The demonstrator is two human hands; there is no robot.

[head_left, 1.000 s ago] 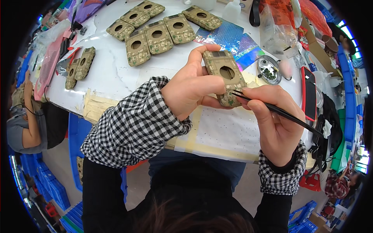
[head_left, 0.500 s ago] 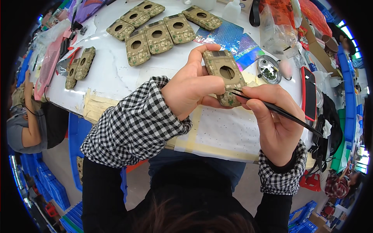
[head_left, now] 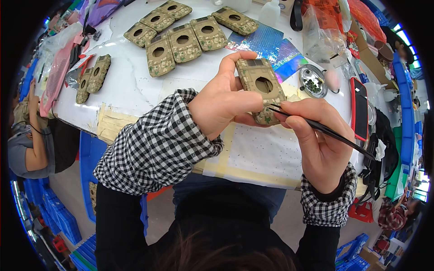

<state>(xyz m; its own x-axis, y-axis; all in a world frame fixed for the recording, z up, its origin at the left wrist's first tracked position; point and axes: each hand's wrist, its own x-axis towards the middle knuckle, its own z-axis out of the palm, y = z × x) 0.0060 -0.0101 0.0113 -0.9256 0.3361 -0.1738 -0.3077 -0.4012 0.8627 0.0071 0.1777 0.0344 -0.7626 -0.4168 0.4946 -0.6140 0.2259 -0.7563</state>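
Observation:
My left hand (head_left: pixel 228 97) is closed around a camouflage-patterned toy vehicle hull (head_left: pixel 272 92) with a round hole in its top. My right hand (head_left: pixel 318 135) grips black tweezers (head_left: pixel 332 132). Their tips rest at the near end of the hull, close to my left thumb. Whether the tips pinch a tiny part is too small to tell. Several matching camouflage hulls (head_left: pixel 183 39) stand in two rows beyond my left hand, and two smaller camouflage pieces (head_left: pixel 96 77) lie to the left. A round clear dish (head_left: pixel 313 81) of small dark green parts is beyond my right hand.
White paper dotted with tiny dark specks (head_left: pixel 257 156) is taped at the near table edge. A red-edged phone (head_left: pixel 359 108) lies right. Shiny blue sheets (head_left: pixel 271 47), plastic bags (head_left: pixel 323 38) and a white bottle (head_left: pixel 270 12) are farther back. Another person (head_left: pixel 34 144) sits at left.
The tweezer tips and my left thumb have shifted very slightly on the hull. Otherwise both hands keep the same hold and place.

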